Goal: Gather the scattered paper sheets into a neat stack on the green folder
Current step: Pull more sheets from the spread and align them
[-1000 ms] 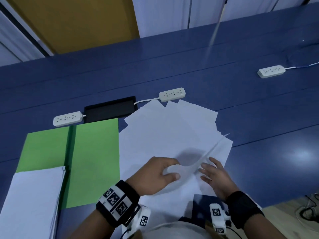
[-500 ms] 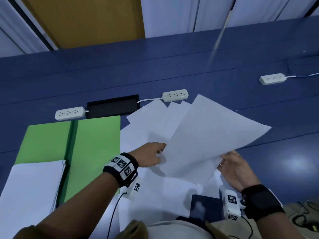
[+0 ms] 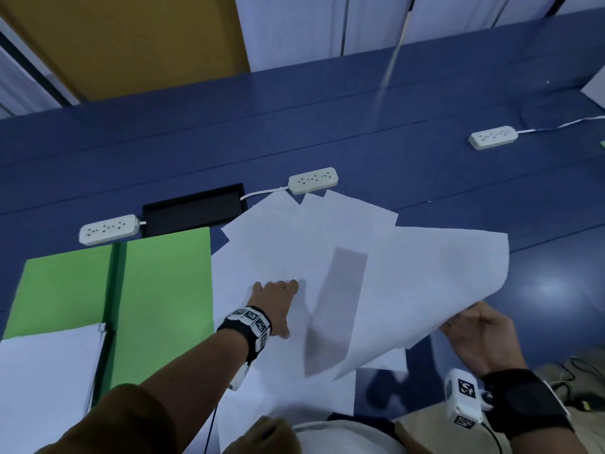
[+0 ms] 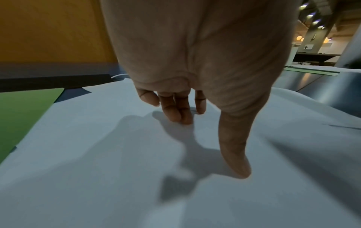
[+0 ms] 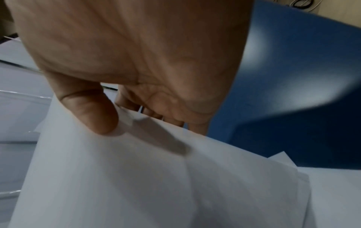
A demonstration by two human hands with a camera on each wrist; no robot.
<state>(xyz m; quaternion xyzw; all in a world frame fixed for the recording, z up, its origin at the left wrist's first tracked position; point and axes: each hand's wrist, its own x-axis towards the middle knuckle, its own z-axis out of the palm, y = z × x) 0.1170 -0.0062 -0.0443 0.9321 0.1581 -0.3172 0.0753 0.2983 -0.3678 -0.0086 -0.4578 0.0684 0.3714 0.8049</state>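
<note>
Several white sheets lie fanned over the blue table, right of the open green folder. A neat white stack sits on the folder's near left half. My left hand rests flat on the scattered sheets, its straight fingers and thumb touching the paper. My right hand pinches the near edge of one lifted sheet, which curves up over the pile's right side. In the right wrist view the thumb lies on top of that sheet and the fingers are under it.
Three white power strips lie on the table, one touching the far edge of the sheets. A black recess sits behind the folder. Bare blue tabletop extends to the right.
The right hand has raised one sheet off the pile and swung it right. The left hand has let go of that sheet and come down flat on the pile.
</note>
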